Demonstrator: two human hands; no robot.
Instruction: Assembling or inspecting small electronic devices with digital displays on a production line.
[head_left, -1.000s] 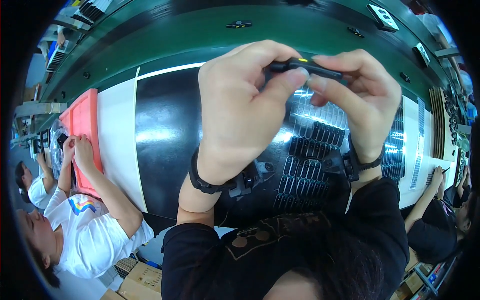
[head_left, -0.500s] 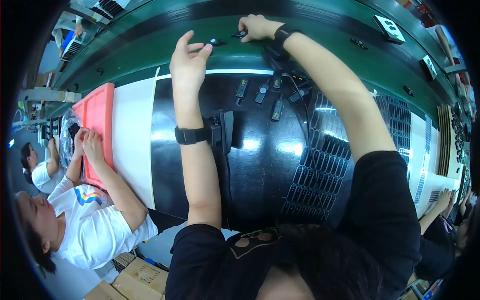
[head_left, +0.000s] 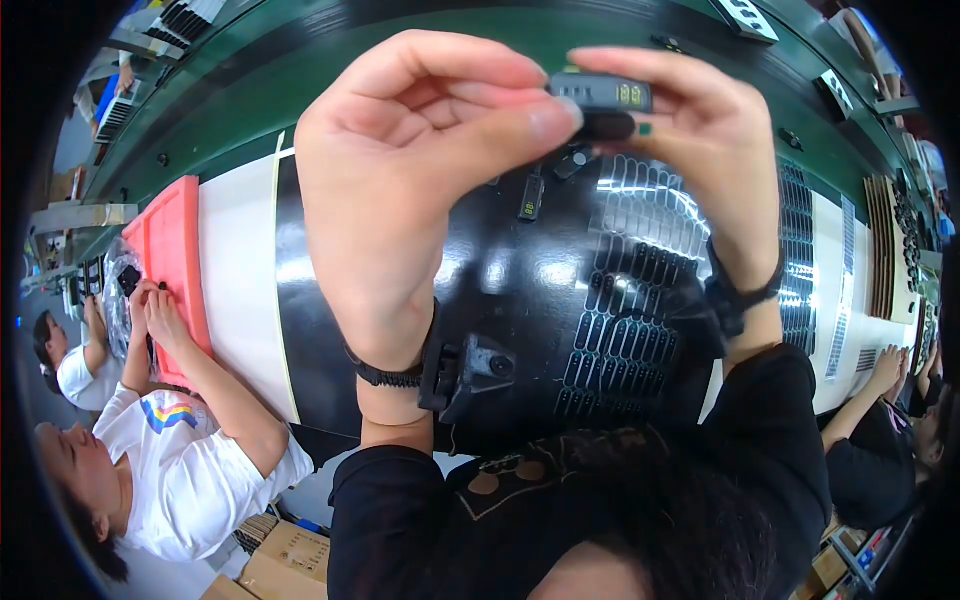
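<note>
Up close, a small black device with a lit digital display is held between both hands. My left hand pinches its left end between thumb and forefinger. My right hand grips the other end with thumb and fingers, slightly blurred. A darker rounded part shows just beneath the device. Below the hands, another such device lies on the black mat, with a further dark device beside it. My hands hide part of the mat and the belt.
Clear sheets with rows of oval outlines lie on the mat's right side. Beyond runs a green belt carrying white boxes and small black devices. A pink tray stands at left by a co-worker; another person sits at right.
Both hands have come back from the green belt, closer to me and together. A black device is now held between them; before, the left hand was open over the belt.
</note>
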